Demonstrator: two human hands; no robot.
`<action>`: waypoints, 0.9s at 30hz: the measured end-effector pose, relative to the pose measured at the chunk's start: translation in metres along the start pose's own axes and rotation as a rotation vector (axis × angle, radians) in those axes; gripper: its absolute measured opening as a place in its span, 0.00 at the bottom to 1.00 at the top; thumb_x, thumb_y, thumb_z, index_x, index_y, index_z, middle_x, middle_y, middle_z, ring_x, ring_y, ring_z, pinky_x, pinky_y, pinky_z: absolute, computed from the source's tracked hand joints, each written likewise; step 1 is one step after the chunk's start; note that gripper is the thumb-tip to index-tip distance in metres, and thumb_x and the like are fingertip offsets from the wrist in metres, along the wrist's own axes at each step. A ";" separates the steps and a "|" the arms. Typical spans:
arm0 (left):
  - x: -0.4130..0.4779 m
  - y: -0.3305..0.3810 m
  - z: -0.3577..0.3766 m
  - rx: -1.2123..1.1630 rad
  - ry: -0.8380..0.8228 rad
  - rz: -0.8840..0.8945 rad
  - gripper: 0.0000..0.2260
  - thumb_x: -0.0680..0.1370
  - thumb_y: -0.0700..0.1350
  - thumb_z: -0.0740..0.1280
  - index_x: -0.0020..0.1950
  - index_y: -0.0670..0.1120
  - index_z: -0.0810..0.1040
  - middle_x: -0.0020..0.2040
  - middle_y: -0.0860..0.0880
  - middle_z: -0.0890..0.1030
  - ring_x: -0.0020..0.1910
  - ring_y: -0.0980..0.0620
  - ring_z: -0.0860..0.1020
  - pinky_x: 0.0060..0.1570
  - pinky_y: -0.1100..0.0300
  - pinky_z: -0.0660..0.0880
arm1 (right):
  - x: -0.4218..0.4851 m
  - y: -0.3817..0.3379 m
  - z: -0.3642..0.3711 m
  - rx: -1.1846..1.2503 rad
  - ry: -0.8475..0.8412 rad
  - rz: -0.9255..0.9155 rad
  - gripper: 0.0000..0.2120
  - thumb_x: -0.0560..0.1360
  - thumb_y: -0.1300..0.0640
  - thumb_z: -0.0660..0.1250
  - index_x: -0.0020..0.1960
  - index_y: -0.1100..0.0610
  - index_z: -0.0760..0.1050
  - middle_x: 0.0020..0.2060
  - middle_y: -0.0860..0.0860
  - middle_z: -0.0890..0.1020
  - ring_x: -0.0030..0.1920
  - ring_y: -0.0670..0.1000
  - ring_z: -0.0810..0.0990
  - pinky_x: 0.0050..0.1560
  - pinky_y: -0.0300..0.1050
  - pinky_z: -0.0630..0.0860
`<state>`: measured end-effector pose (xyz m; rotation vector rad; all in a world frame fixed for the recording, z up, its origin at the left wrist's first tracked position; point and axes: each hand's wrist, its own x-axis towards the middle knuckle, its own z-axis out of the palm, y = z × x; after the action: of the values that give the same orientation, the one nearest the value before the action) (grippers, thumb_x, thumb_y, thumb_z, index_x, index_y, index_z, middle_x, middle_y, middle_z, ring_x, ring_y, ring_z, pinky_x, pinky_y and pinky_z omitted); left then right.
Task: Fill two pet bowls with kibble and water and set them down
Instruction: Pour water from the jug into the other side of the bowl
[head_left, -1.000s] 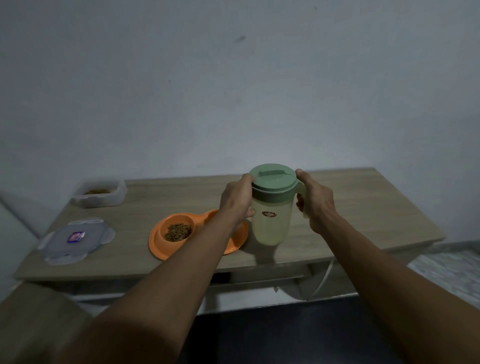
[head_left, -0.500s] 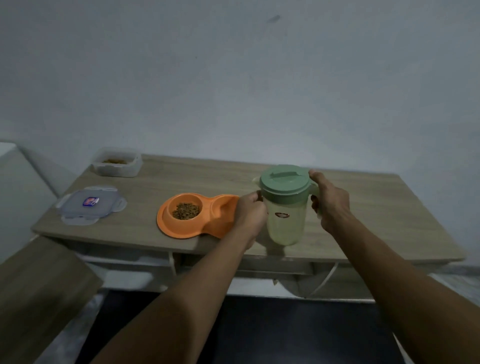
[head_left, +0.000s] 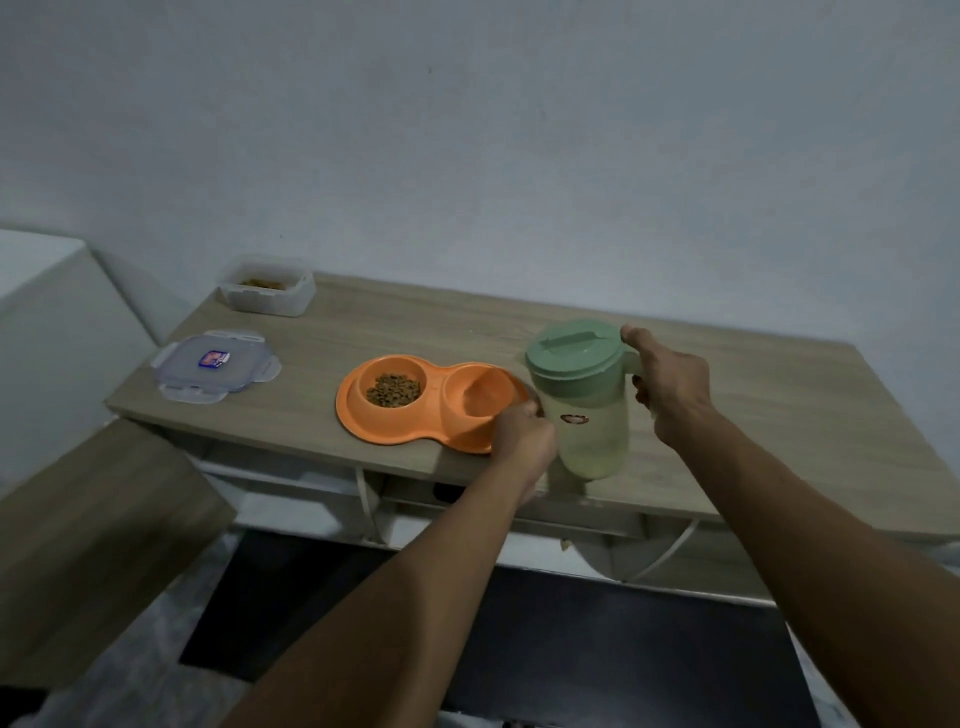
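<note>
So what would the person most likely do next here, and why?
Probably tip the jug over the empty right bowl and pour. The left bowl already has kibble, the right hand grips the jug's handle, and the left hand rests at the dish's near edge beside the jug.

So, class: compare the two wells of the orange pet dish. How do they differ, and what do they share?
The left well holds brown kibble; the right well holds none and looks empty. The left well lies clear of both hands; the right well has the left hand at its near rim. Both are round hollows in one orange dish.
</note>
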<state>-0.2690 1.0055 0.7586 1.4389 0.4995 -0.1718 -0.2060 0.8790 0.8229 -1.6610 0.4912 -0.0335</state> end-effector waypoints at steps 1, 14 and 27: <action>0.001 0.000 0.000 0.003 0.004 -0.003 0.14 0.72 0.38 0.60 0.51 0.50 0.80 0.51 0.48 0.84 0.54 0.46 0.81 0.59 0.48 0.78 | 0.000 -0.001 0.001 -0.010 -0.001 -0.004 0.20 0.68 0.44 0.76 0.38 0.61 0.76 0.35 0.55 0.78 0.35 0.53 0.73 0.39 0.50 0.72; 0.003 0.002 0.001 -0.044 -0.008 -0.051 0.17 0.73 0.31 0.55 0.39 0.51 0.76 0.45 0.46 0.79 0.44 0.49 0.73 0.44 0.55 0.71 | 0.002 -0.013 0.007 -0.145 -0.009 -0.054 0.20 0.66 0.42 0.75 0.35 0.59 0.77 0.35 0.53 0.80 0.34 0.54 0.76 0.40 0.51 0.74; -0.005 0.005 0.003 -0.097 -0.022 -0.050 0.18 0.76 0.30 0.55 0.39 0.51 0.74 0.42 0.49 0.79 0.47 0.50 0.75 0.47 0.55 0.73 | 0.004 -0.014 0.005 -0.178 -0.011 -0.054 0.24 0.64 0.40 0.75 0.43 0.62 0.80 0.37 0.54 0.80 0.34 0.54 0.76 0.40 0.49 0.74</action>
<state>-0.2704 1.0025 0.7649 1.3290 0.5188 -0.2005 -0.1967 0.8836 0.8345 -1.8476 0.4517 -0.0208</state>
